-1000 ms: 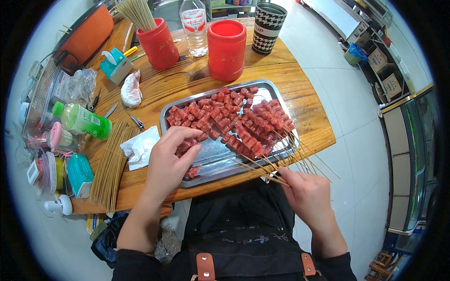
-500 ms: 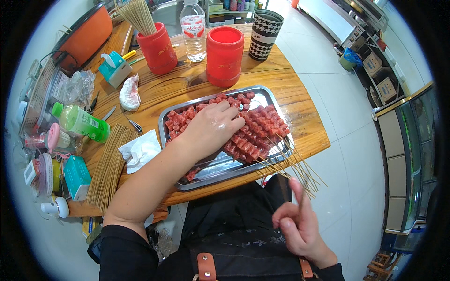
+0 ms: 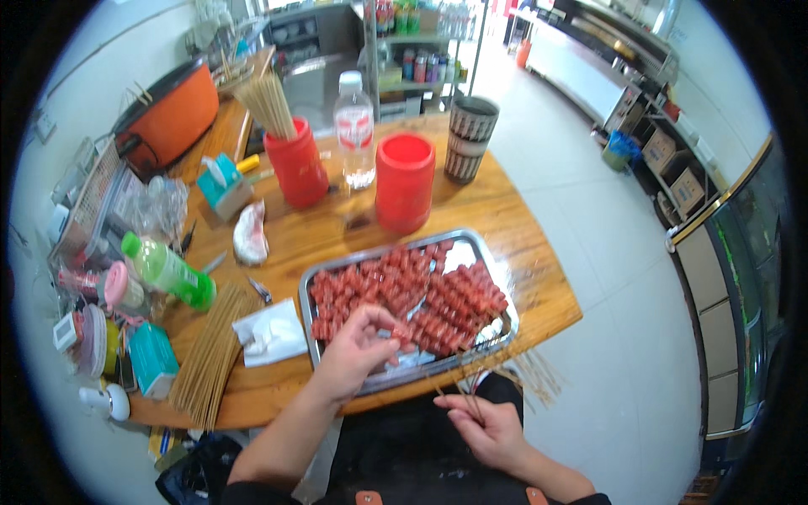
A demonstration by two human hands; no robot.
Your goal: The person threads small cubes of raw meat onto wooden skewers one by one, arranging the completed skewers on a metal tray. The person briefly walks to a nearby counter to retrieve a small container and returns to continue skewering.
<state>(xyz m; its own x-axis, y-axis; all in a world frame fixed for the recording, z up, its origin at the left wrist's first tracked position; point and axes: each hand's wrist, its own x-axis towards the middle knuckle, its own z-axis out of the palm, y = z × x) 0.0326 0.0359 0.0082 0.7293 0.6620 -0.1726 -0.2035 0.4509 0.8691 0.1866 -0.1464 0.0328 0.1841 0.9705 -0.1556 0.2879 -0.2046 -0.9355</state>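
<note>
Now, your left grip [image 3: 358, 347] pinches a meat cube [image 3: 402, 336] near the centre of the frame, over the tray [image 3: 462, 253] of meat [image 3: 364, 288] on the desk [image 3: 539, 296]. Your right grip [image 3: 488, 427], lower centre, curls near sticks [image 3: 539, 379]; blur hides whether it clasps any, so I cannot tell.

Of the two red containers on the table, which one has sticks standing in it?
The left red container, left of the clear bottle: thin sticks rise from it, while none show above the rim of the right one.
</note>
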